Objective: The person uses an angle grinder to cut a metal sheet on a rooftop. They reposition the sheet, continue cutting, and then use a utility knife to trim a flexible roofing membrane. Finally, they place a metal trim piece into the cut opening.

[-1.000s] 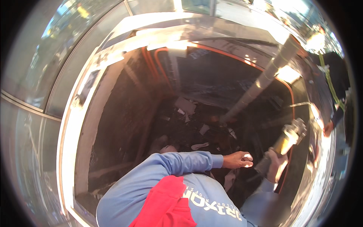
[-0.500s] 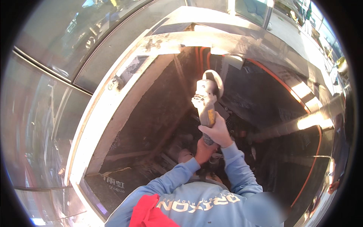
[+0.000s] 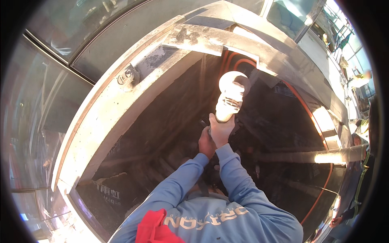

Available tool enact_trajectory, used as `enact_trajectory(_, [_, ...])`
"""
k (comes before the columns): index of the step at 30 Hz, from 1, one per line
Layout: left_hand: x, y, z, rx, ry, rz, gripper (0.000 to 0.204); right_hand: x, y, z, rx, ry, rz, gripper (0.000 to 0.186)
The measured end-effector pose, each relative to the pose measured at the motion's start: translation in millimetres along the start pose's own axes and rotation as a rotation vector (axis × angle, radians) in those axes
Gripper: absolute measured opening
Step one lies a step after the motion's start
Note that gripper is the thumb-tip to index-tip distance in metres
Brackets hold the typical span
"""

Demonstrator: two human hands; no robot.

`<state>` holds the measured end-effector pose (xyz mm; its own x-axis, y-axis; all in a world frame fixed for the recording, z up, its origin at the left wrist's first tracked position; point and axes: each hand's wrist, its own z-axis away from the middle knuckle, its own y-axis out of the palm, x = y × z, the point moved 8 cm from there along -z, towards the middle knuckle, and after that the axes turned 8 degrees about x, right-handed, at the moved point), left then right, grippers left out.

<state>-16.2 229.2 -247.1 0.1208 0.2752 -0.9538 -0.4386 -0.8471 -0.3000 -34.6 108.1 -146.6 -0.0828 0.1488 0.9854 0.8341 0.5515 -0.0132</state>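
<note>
My right hand [image 3: 221, 131] is wrapped round the body of an angle grinder [image 3: 230, 100], whose round guard at the far end is washed out by glare. Just below it, my left hand [image 3: 206, 141] grips the rear of the grinder, its fingers partly hidden behind the tool and my right hand. Both arms, in light blue sleeves, reach forward over a dark open pit [image 3: 142, 137], and the grinder is held up in front of the pit's far corner. A red cloth [image 3: 152, 227] lies over my blue top at the bottom.
A pale, sunlit frame [image 3: 89, 137] rims the pit, with a rounded fitting [image 3: 128, 77] on its left side. Glass panels [image 3: 34, 121] stand left. Orange cables [image 3: 308, 103] follow the inner edge. A long pole [image 3: 300, 157] crosses rightward. Another person's hand [image 3: 336, 220] shows at the right edge.
A second ago my right hand held the grinder low at the right, my left hand apart; now both grip it raised centrally. Since half a second ago it has shifted slightly right. The view has turned.
</note>
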Motion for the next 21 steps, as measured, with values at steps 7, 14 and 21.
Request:
enact_trajectory(7, [-161, -94, -76, 0.097, 0.654, -0.635, 0.033, -31, -15, -59, 0.023, -0.176, 0.071, 0.046])
enact_trajectory(14, [-214, -174, -279, 0.089, 0.623, -1.017, 0.066, -60, 4, -117, -0.138, -0.358, 0.078, 0.048])
enact_trajectory(21, [-219, -149, -273, 0.083, 0.517, -1.304, 0.1, -70, -6, -149, -0.146, -0.426, 0.138, 0.046])
